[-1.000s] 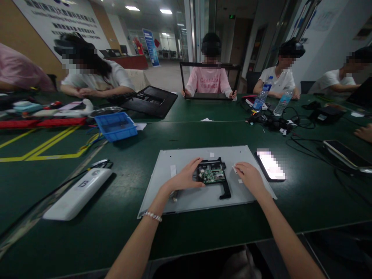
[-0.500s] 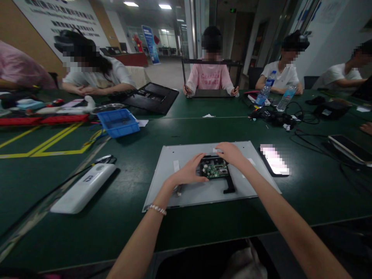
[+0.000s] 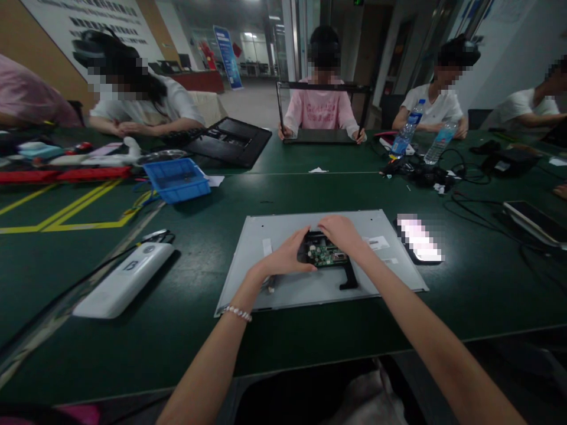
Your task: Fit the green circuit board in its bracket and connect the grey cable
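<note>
A green circuit board (image 3: 326,255) sits in a black plastic bracket (image 3: 351,276) over a flat grey metal panel (image 3: 301,295). My left hand (image 3: 287,254) grips the bracket's left side, thumb at the near edge and fingers at the far one. Curled over the bracket's far edge is my right hand (image 3: 342,235), its fingertips bent down close to my left fingers. Its exact hold is partly hidden by the back of the hand. Beside my left wrist, a short cable end (image 3: 271,283) lies on the panel.
A white power bank (image 3: 126,274) with a cable lies left, a phone (image 3: 419,239) right. Further off are a blue bin (image 3: 177,183), a black cover (image 3: 228,141) and water bottles (image 3: 407,130). Across the table a person holds up a black frame (image 3: 323,140); other people sit alongside.
My right hand has shifted slightly left along the bracket's far edge, uncovering more of the white labels on the panel. My left hand stays at the bracket's left side. The view has tilted slightly.
</note>
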Available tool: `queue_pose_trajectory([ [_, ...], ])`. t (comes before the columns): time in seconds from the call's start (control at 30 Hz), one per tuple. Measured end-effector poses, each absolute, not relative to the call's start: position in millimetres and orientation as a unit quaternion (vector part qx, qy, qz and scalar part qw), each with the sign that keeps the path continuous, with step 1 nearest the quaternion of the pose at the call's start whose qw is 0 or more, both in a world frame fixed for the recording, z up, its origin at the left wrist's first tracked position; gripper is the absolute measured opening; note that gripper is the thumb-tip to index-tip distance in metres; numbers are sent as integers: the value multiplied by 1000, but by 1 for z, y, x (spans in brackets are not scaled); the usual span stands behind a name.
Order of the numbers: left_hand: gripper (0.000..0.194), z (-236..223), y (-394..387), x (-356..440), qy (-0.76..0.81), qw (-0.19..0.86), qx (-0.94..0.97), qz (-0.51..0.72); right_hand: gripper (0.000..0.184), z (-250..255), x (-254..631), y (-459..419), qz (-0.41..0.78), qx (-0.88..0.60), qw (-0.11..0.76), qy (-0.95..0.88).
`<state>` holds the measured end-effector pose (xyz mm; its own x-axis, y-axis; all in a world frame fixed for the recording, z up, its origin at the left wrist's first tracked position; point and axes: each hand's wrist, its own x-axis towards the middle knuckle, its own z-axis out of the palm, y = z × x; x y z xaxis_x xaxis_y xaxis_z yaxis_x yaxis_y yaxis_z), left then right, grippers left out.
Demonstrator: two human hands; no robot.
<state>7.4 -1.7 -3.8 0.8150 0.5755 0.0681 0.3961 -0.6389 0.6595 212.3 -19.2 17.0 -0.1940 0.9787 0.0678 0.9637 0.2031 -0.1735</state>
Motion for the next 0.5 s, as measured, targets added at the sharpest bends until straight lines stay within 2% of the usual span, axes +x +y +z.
queue_pose_trajectory([
  [0.3, 105, -3, -2, 8, 284, 333, 889, 136, 31, 9, 194, -25, 41, -619, 104, -777],
  [0.5, 103, 1, -3, 10, 269, 330, 895, 135, 32, 12, 187, -25, 38, -626, 88, -774],
])
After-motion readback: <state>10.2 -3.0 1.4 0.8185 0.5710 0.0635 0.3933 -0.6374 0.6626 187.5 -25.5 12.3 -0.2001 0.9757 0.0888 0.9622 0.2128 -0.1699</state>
